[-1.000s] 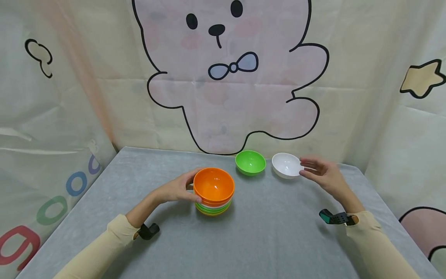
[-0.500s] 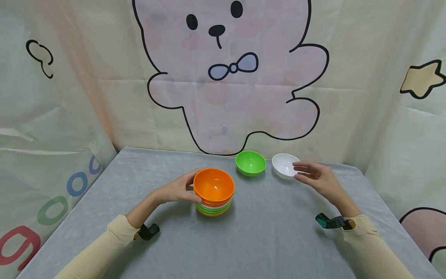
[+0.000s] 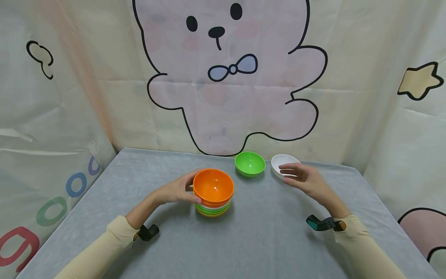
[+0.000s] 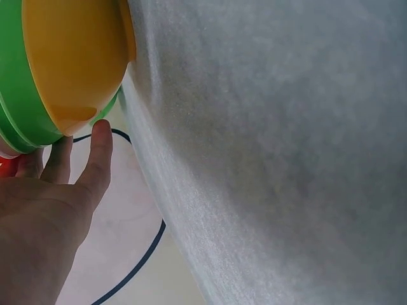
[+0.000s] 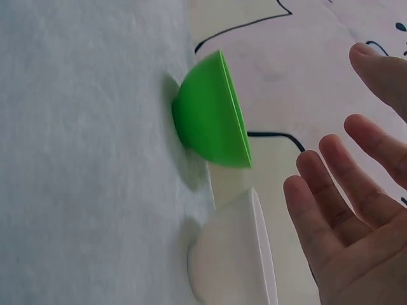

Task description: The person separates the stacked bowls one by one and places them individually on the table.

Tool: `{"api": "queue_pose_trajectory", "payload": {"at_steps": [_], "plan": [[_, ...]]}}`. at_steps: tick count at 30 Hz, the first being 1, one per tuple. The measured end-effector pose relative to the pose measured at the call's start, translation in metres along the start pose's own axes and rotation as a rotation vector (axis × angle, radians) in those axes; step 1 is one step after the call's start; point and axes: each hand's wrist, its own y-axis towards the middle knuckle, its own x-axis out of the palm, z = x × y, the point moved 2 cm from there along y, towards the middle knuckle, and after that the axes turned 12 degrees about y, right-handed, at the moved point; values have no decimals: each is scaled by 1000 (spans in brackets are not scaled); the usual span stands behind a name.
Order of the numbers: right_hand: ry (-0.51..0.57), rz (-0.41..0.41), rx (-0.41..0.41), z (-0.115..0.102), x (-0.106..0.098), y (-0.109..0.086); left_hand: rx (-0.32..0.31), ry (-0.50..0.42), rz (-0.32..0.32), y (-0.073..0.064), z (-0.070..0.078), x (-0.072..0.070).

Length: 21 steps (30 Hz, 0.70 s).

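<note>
Grey-covered table (image 3: 258,240), lower half of head frame. Bowl stack (image 3: 213,192) just below and left of centre; left hand (image 3: 179,190) grips its left side, thumb in front, fingers behind. Right hand (image 3: 306,179), right of centre: fingers loosely extended, nothing held, hovering at white bowl (image 3: 283,159). Green bowl (image 3: 249,164) just left of that one. Hands well apart.

Bowls look like stiff plastic: probably light, smooth, a bit slippery, unlikely to break. Take the stack from the side, low enough to catch the bottom layers; single bowls by the rim.

Left wrist view shows the bottom yellow bowl (image 4: 76,63) broadside, a sliver in head view. Right wrist view shows a gap between fingers and white bowl; head view overlaps them.
</note>
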Motion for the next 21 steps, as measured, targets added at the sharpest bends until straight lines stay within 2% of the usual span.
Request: {"api": "queue_pose_trajectory", "payload": {"at_steps": [5,13,21], "plan": [[-4,-21,-7,-2,13,7,-4,-3,0,0,0,0],[70,-88,2,-4,37,21,3,-9,-5,1,1,0],[138,-138,-50,0,56,35,10,-21,-12,0,2,0]]}}
